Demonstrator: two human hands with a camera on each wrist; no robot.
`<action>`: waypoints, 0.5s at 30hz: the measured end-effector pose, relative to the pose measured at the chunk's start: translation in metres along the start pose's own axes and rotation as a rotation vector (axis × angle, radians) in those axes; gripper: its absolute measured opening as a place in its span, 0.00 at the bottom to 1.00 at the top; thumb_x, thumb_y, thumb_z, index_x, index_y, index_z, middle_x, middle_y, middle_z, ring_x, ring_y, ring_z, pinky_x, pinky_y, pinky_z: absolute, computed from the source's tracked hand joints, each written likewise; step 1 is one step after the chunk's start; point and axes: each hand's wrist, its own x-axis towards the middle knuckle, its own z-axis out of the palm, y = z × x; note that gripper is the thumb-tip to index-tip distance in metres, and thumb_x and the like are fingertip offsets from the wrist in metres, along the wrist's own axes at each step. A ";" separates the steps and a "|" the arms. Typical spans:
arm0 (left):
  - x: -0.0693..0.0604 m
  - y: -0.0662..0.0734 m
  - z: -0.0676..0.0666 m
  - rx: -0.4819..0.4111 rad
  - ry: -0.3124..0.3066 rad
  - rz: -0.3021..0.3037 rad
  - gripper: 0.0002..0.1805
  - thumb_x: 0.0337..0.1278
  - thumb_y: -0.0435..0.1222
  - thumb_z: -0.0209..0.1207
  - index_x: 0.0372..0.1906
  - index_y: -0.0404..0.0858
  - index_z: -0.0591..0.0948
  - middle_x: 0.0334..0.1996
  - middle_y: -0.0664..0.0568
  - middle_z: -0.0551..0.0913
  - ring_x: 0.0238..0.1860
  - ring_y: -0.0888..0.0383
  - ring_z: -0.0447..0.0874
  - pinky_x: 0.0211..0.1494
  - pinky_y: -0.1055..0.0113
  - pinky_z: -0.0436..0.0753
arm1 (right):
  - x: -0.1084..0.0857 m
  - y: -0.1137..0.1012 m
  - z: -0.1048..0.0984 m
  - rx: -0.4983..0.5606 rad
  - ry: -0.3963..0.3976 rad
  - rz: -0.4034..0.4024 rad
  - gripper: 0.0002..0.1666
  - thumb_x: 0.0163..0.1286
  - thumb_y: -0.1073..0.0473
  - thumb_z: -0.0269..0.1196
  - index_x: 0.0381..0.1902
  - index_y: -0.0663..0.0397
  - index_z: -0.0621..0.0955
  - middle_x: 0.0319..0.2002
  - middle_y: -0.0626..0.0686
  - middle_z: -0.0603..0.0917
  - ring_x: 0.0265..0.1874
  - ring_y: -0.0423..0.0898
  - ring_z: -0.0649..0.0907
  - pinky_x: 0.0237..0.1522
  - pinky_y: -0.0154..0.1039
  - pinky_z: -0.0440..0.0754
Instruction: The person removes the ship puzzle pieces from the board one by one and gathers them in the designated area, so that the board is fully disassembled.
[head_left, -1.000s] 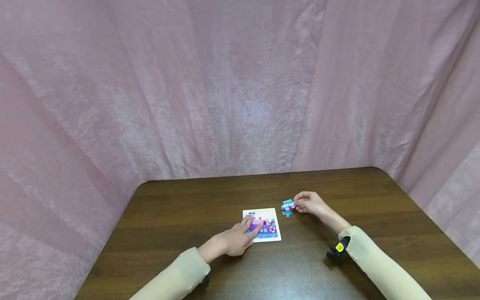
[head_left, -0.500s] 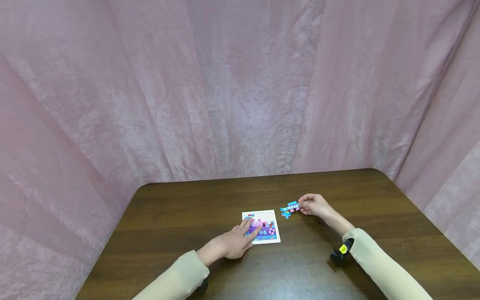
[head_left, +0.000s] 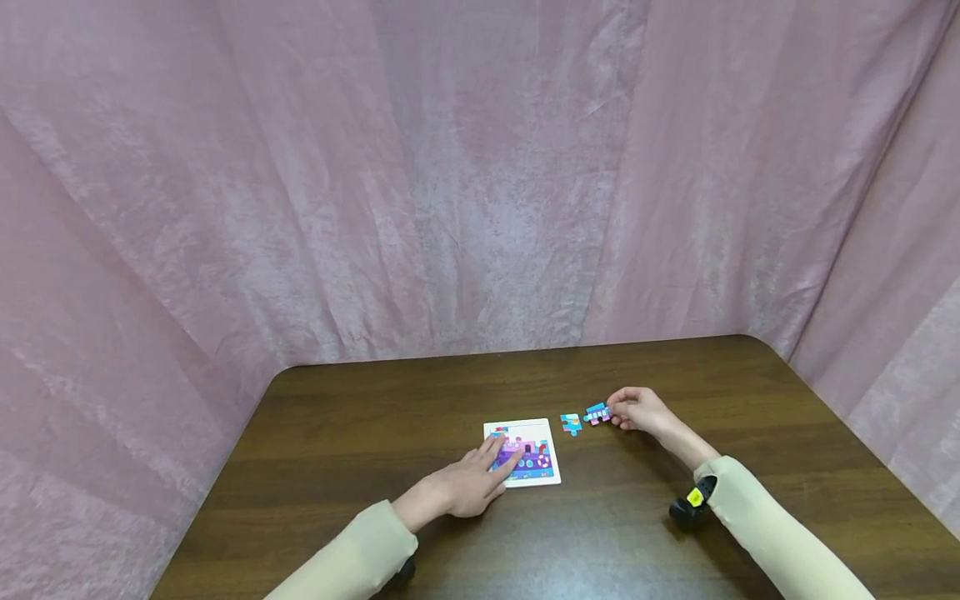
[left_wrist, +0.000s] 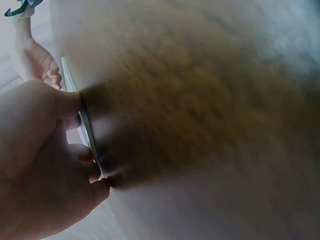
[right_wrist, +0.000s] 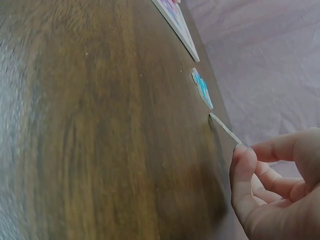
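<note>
Where the arms come in from the near side, the pale left sleeve [head_left: 341,554] and right sleeve [head_left: 780,529] are cut off by the bottom of the head view. One dark device [head_left: 407,572] hides mostly under the left cuff; a black one with a yellow label [head_left: 694,498] sits at the right wrist. Past that cuff I see the left hand [head_left: 467,487] palm down, fingers straight and spread over a white-framed puzzle board [head_left: 556,467], covering part of its purple and pink picture. From the left wrist the board is little more than a thin edge behind those fingers, its face unreadable. To the right of these fingertips a small blue loose piece [head_left: 571,423] lies on the brown table [head_left: 390,408]. Further right, the right hand [head_left: 639,411] pinches a blue and pink piece [head_left: 597,413] between thumb and fingertip, which hide its right end. In the right wrist view it slants down from the pinch, almost edge-on; whether its lower tip touches the wood I cannot tell. Beyond all the fingers hangs a pink curtain [head_left: 480,183].
</note>
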 end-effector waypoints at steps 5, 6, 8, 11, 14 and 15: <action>0.001 0.000 0.001 0.004 0.000 0.000 0.31 0.76 0.48 0.39 0.78 0.54 0.48 0.78 0.44 0.42 0.79 0.48 0.40 0.77 0.55 0.57 | 0.000 0.003 0.000 -0.041 0.022 0.001 0.12 0.70 0.69 0.54 0.45 0.78 0.74 0.23 0.46 0.80 0.23 0.36 0.79 0.24 0.28 0.77; 0.001 0.000 0.001 0.006 0.001 0.000 0.31 0.76 0.48 0.39 0.78 0.54 0.48 0.78 0.44 0.42 0.79 0.48 0.40 0.77 0.55 0.57 | 0.001 0.003 0.000 -0.051 0.030 0.003 0.12 0.70 0.69 0.54 0.45 0.77 0.74 0.23 0.46 0.81 0.23 0.36 0.79 0.24 0.28 0.77; 0.001 0.000 0.001 0.007 0.002 -0.002 0.31 0.76 0.48 0.39 0.78 0.54 0.47 0.78 0.44 0.42 0.79 0.48 0.40 0.77 0.55 0.57 | 0.000 0.005 0.000 -0.078 0.036 0.002 0.11 0.70 0.69 0.54 0.44 0.76 0.74 0.24 0.47 0.81 0.23 0.36 0.79 0.24 0.28 0.77; 0.002 -0.001 0.002 0.003 0.001 -0.004 0.31 0.76 0.48 0.39 0.78 0.54 0.47 0.78 0.44 0.42 0.79 0.48 0.40 0.77 0.55 0.57 | 0.000 0.006 -0.001 -0.110 0.040 -0.002 0.11 0.70 0.68 0.53 0.44 0.76 0.75 0.26 0.48 0.82 0.24 0.37 0.79 0.25 0.28 0.78; 0.002 -0.001 0.001 -0.002 0.000 -0.003 0.31 0.76 0.48 0.39 0.78 0.54 0.47 0.79 0.44 0.42 0.79 0.48 0.40 0.77 0.55 0.57 | 0.000 0.007 -0.002 -0.139 0.051 -0.006 0.11 0.70 0.68 0.54 0.43 0.76 0.76 0.26 0.49 0.82 0.24 0.36 0.79 0.25 0.28 0.79; 0.002 -0.001 0.001 -0.003 0.001 -0.002 0.31 0.76 0.48 0.39 0.78 0.54 0.48 0.78 0.44 0.42 0.79 0.48 0.40 0.77 0.55 0.57 | 0.000 0.007 -0.002 -0.150 0.056 -0.008 0.11 0.70 0.68 0.54 0.42 0.75 0.76 0.26 0.49 0.82 0.24 0.37 0.79 0.25 0.28 0.79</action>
